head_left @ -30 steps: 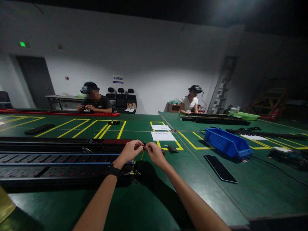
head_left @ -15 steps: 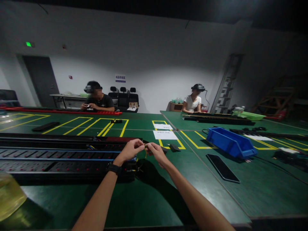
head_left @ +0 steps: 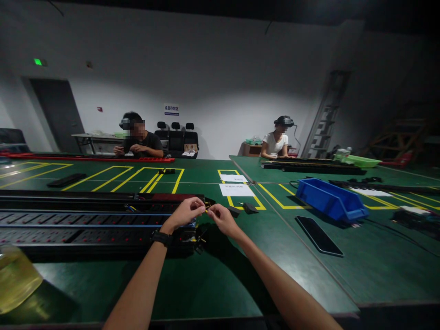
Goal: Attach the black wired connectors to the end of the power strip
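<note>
My left hand (head_left: pixel 187 213) and my right hand (head_left: pixel 222 221) meet fingertip to fingertip over the right end of the long black power strips (head_left: pixel 92 237). Both are closed in a pinch on a thin yellow wire (head_left: pixel 206 210), of which only a short piece shows between the fingers. Rows of sockets with small red marks run along the strips. Loose wire ends (head_left: pixel 192 239) stick out of the nearer strip below my left hand. My fingers hide the end of the farther strip.
A blue bin (head_left: pixel 330 201) and a phone (head_left: pixel 319 235) lie to the right on the green table (head_left: pixel 275 284). White papers (head_left: pixel 236 189) and a small black part (head_left: pixel 250 208) are beyond my hands. A yellowish container (head_left: pixel 17 279) stands near left. Two co-workers sit across the table.
The yellow wire's end that hung below my fingers no longer shows there. My hands stay almost in place, fingertips together. Across the table, the left co-worker's hands have moved apart.
</note>
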`<state>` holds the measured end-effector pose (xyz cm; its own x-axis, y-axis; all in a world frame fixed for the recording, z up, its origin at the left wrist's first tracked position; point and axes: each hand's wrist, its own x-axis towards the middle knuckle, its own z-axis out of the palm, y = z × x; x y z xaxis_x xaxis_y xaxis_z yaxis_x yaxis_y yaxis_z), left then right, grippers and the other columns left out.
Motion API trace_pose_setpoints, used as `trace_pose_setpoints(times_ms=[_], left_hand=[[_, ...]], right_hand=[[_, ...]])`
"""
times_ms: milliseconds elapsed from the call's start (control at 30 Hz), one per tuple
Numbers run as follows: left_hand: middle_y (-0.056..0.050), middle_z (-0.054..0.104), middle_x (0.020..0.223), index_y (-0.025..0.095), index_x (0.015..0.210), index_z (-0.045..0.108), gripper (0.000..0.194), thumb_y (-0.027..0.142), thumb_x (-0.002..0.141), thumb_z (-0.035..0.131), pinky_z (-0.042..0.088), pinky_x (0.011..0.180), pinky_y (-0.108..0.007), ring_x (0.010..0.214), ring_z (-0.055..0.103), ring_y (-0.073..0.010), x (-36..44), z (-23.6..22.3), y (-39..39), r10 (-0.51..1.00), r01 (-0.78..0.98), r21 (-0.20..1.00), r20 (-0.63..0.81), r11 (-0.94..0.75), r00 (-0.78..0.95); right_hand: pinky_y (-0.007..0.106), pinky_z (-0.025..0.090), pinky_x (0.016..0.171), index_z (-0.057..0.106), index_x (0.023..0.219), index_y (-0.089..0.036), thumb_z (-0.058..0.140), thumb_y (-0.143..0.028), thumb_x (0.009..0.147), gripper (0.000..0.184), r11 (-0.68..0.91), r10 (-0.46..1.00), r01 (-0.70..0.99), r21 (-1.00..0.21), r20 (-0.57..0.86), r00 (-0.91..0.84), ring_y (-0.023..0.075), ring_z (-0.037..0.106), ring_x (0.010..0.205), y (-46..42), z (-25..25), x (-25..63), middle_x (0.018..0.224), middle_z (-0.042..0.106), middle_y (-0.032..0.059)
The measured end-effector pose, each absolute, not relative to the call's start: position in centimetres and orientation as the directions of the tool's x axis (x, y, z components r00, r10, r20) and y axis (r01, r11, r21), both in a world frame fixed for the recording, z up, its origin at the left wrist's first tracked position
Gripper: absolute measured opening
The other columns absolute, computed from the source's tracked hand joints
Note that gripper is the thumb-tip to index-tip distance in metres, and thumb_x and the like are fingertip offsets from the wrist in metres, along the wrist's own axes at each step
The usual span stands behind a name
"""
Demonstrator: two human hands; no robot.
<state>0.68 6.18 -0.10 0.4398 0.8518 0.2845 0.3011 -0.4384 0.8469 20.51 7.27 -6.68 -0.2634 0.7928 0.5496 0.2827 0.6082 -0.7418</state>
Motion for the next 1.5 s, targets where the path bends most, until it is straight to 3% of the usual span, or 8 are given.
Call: trace_pose_setpoints(times_ms=[167,267,433,633,767,1100,1500], left_hand=[[-0.004,0.07,0.079,0.015,0.087,0.067,0.025,0.039,0.081,0.067,0.047,0.066,-0.027,0.072,0.063,-0.0152,0.0,0.0,6.3,0.854,0.353,0.826,0.261,-0.439,0.451],[-0.006,0.073,0.081,0.015,0.086,0.069,0.024,0.038,0.08,0.067,0.05,0.071,-0.029,0.076,0.065,-0.0171,-0.6,0.0,6.6,0.86,0.428,0.78,0.263,-0.456,0.437],[-0.007,0.076,0.084,0.016,0.087,0.073,0.023,0.037,0.08,0.065,0.05,0.073,-0.028,0.078,0.068,-0.0186,-1.0,-0.3,6.6,0.861,0.577,0.656,0.249,-0.488,0.444],[-0.005,0.075,0.076,0.017,0.081,0.075,0.019,0.03,0.078,0.062,0.047,0.067,-0.024,0.071,0.067,-0.0168,-1.3,-0.4,6.4,0.852,0.706,0.487,0.199,-0.514,0.484],[-0.006,0.076,0.08,0.019,0.082,0.077,0.02,0.031,0.079,0.061,0.046,0.068,-0.025,0.074,0.067,-0.0184,-1.5,0.0,6.1,0.85,0.744,0.412,0.238,-0.526,0.469],[-0.005,0.077,0.085,0.024,0.082,0.078,0.013,0.027,0.076,0.067,0.043,0.066,-0.025,0.076,0.068,-0.0191,-1.7,0.3,5.6,0.894,0.83,0.331,0.166,-0.449,0.417],[-0.005,0.078,0.087,0.025,0.083,0.077,0.013,0.031,0.078,0.067,0.04,0.063,-0.025,0.079,0.069,-0.0201,-1.7,0.5,5.5,0.908,0.852,0.313,0.163,-0.419,0.386]], right_hand=[[0.029,0.043,0.071,0.068,0.09,-0.02,0.057,-0.033,0.093,0.018,0.66,0.742,0.405,-0.633,0.633,-0.221,0.018,0.055,0.076,7.0,-6.7,20.5,0.082,0.061,0.0037],[0.03,0.045,0.073,0.069,0.098,-0.02,0.056,-0.035,0.095,0.021,0.61,0.773,0.429,-0.666,0.62,-0.137,0.0185,0.058,0.078,7.3,-7.1,20.9,0.088,0.065,0.0048],[0.031,0.045,0.073,0.069,0.091,-0.019,0.05,-0.038,0.097,0.027,0.529,0.816,0.467,-0.709,0.577,-0.047,0.0193,0.06,0.077,8.4,-8.2,21.6,0.086,0.068,0.0049],[0.03,0.043,0.073,0.068,0.088,-0.019,0.048,-0.039,0.097,0.029,0.522,0.82,0.506,-0.687,0.567,-0.077,0.0192,0.059,0.077,8.5,-8.6,21.6,0.082,0.067,0.0044],[0.03,0.041,0.072,0.067,0.087,-0.019,0.048,-0.039,0.098,0.03,0.527,0.827,0.508,-0.681,0.548,-0.123,0.0194,0.058,0.078,8.3,-8.3,21.5,0.082,0.066,0.0045],[0.03,0.042,0.075,0.067,0.087,-0.02,0.049,-0.039,0.099,0.028,0.538,0.831,0.499,-0.679,0.527,-0.179,0.0197,0.06,0.081,8.2,-8.7,21.2,0.086,0.069,0.0053],[0.027,0.036,0.066,0.064,0.079,-0.02,0.05,-0.036,0.098,0.028,0.535,0.838,0.515,-0.669,0.497,-0.225,0.0177,0.055,0.07,7.9,-8.6,21.0,0.077,0.065,0.0032]])
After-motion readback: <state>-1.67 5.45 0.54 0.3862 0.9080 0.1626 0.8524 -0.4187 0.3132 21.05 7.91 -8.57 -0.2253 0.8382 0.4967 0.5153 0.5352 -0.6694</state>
